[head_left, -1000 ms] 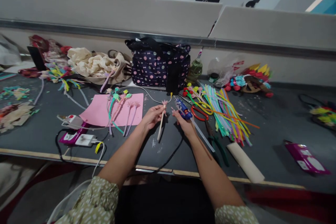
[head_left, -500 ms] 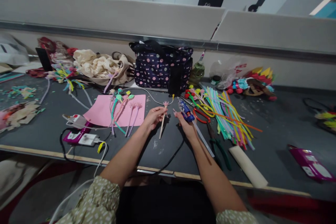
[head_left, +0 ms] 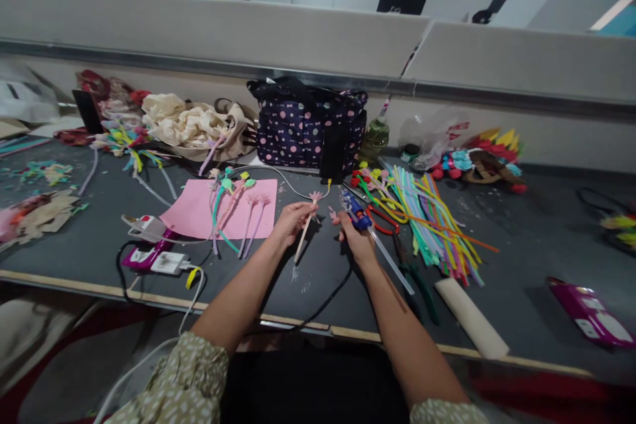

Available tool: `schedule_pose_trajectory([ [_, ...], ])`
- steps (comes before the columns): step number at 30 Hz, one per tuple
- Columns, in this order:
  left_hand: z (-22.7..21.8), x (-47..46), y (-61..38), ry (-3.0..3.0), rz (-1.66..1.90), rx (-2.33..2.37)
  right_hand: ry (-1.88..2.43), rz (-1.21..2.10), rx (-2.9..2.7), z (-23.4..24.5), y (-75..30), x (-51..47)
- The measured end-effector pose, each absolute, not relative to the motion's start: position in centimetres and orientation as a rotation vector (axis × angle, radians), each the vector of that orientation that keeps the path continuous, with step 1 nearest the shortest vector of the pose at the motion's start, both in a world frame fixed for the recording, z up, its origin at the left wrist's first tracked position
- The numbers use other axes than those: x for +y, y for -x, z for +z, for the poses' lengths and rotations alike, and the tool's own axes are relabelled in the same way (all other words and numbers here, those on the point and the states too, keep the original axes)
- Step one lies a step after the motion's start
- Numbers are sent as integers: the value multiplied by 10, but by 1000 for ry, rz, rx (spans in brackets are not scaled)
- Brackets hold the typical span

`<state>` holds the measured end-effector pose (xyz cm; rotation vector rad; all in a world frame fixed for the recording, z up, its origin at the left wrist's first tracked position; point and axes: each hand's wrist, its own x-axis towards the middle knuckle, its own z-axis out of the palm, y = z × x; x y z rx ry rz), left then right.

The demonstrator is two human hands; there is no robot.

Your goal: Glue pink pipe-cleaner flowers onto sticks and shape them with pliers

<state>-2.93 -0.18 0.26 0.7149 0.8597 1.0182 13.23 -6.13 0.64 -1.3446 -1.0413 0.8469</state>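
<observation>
My left hand [head_left: 293, 222] is closed in a pinch around a small flower [head_left: 316, 197] with fuzzy pink petals and a pale stem [head_left: 302, 242] that slants down toward me. To its right, my right hand [head_left: 354, 238] is wrapped round a blue glue gun [head_left: 354, 207]. A clear glue stick [head_left: 392, 264] pokes out of the gun's rear, above my forearm. At the thumb and fingertips of this hand shows a small pink piece [head_left: 332, 213]. The two hands are apart, with the flower between them. My palm hides the gun's handle.
Finished-looking fuzzy flowers lie on a pink sheet [head_left: 183, 212] at left. Right of the gun are red-handled pliers [head_left: 383, 218], green-handled pliers [head_left: 424, 291] and a pile of coloured pipe cleaners [head_left: 427, 212]. A dotted bag [head_left: 291, 126] stands behind. A black cord [head_left: 325, 301] crosses the front.
The flower's stem has tilted, its lower end swinging left. The glue gun's rear stick has shifted slightly right. Both hands keep their holds.
</observation>
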Motion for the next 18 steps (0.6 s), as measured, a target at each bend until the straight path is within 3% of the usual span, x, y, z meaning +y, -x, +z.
schedule_pose_trajectory([
  [18,-1,-1,30,-700,1117,901,1306,942,-1230,12,-130,-68],
])
